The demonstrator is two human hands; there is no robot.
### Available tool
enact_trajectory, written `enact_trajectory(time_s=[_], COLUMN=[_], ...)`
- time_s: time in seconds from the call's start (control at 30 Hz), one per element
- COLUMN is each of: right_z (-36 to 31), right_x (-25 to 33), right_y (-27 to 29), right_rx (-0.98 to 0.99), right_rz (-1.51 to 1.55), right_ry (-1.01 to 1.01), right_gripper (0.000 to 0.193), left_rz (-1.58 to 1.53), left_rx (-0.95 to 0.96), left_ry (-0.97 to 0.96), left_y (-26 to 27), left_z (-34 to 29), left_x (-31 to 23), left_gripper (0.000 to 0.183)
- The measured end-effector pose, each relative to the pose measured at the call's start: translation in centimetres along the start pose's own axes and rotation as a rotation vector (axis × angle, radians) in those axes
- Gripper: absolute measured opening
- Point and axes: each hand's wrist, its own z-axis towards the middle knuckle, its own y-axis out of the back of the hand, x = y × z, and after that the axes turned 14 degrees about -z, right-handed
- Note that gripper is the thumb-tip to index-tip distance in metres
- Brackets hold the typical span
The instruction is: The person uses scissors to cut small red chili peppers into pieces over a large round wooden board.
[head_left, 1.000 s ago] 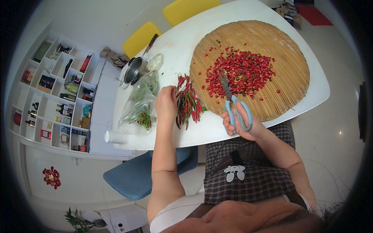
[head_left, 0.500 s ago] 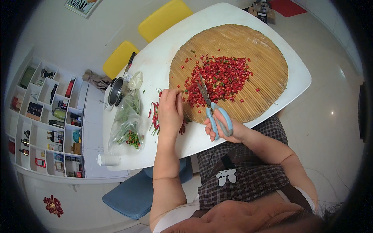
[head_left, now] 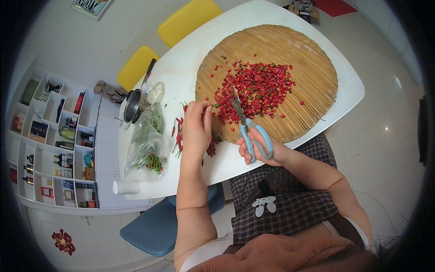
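Note:
A red chili pepper (head_left: pixel 225 99) is pinched in the fingertips of my left hand (head_left: pixel 195 124), its red end reaching to the blades of the scissors (head_left: pixel 238 107). My right hand (head_left: pixel 268 152) grips those scissors by their blue-grey handles, blades pointing away over the chopped red chilies (head_left: pixel 265 84). That heap, flecked with green bits, covers the middle of a round slatted wooden board (head_left: pixel 312 59). Whole red chilies (head_left: pixel 179 136) lie on the table beside my left wrist, partly hidden by my hand and forearm.
On the white table (head_left: pixel 349 88), left of my hand, are a clear plastic bag (head_left: pixel 144 143) of green and red chilies, a dark pot (head_left: pixel 133 106), a knife (head_left: pixel 151 67) and a white cylinder (head_left: pixel 126 187). Yellow chairs (head_left: pixel 190 20) stand at the far side, a blue chair (head_left: pixel 152 231) nearer.
A longer red chili now shows between my left fingertips and the scissors, where only a small green bit showed before. Both hands stay nearly in place.

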Motion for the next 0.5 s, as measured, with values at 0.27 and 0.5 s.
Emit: enact_trajectory(time_s=[0.27, 0.5], right_z=[-0.1, -0.3], right_x=[0.2, 0.7], right_y=[-0.5, -0.8], right_rx=[-0.053, -0.090], right_rz=[-0.010, -0.017], right_ry=[-0.042, -0.064], right_gripper=[0.053, 0.053], left_rz=[-0.076, -0.253], left_rx=[0.042, 0.036], left_ry=[0.083, 0.218], left_y=[0.2, 0.0], left_z=[0.2, 1.1], left_x=[0.4, 0.3], left_gripper=[0.010, 0.010])
